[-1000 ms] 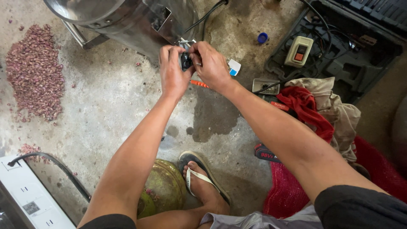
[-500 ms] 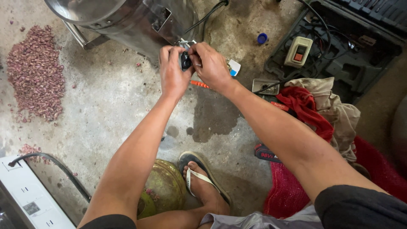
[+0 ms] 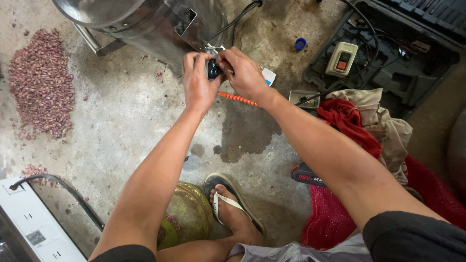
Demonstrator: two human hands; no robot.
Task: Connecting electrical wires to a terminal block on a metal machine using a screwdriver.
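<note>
Black and small, a boxy part [image 3: 212, 71] sits pinched between both hands at about twelve o'clock in the head view, just in front of the steel machine [image 3: 145, 22]. The left hand [image 3: 198, 82] curls around it from the nine o'clock side, fingers bent over its top and thumb pressed against it. The right hand [image 3: 244, 73] closes on it from three o'clock, fingertips meeting the left hand's over the part; what lies under the fingers is hidden.

Just below the right hand, an orange ribbed rod [image 3: 238, 99] lies on the concrete floor [image 3: 126, 126], near a dark wet patch [image 3: 247, 131]. A black cable [image 3: 233, 22] runs up from the hands toward twelve o'clock. At two o'clock an open dark tool case [image 3: 388, 73] holds a cream switch box [image 3: 341, 58], with a blue cap [image 3: 300, 43] on the floor nearby. At three o'clock lie red and beige cloths [image 3: 369, 121]. At ten o'clock spreads a heap of reddish husks [image 3: 41, 82]. At six o'clock a foot in a sandal [image 3: 233, 208] rests beside a greenish round vessel [image 3: 187, 216].
</note>
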